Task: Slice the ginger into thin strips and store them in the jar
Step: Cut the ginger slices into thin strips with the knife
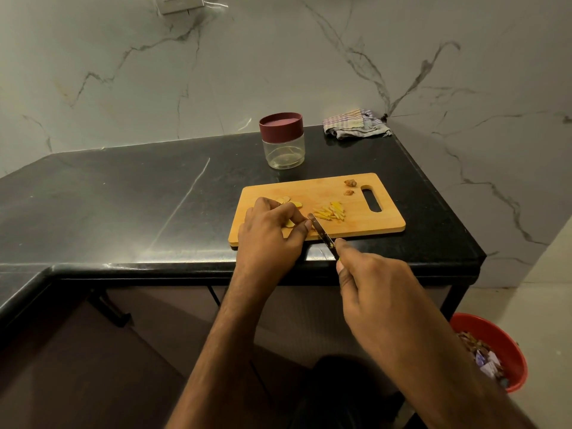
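Note:
A wooden cutting board [365, 226] lies on the black counter. My left hand [270, 233] pinches a ginger slice [290, 223] against the board with curled fingers. More ginger slices [286, 200] peek out beyond its knuckles. My right hand [374, 292] grips a small knife [322, 233], whose blade tip sits on the board right beside my left fingertips. A heap of yellow ginger strips [331, 211] lies just right of the blade. Two brown ginger end pieces [350, 186] sit near the board's handle slot. The clear jar [283, 140] with a maroon lid on stands behind the board.
A striped cloth [356, 123] is bunched in the counter's back right corner against the marble wall. A red bin [495, 351] with scraps stands on the floor at lower right. The counter edge [402, 269] runs just under my wrists.

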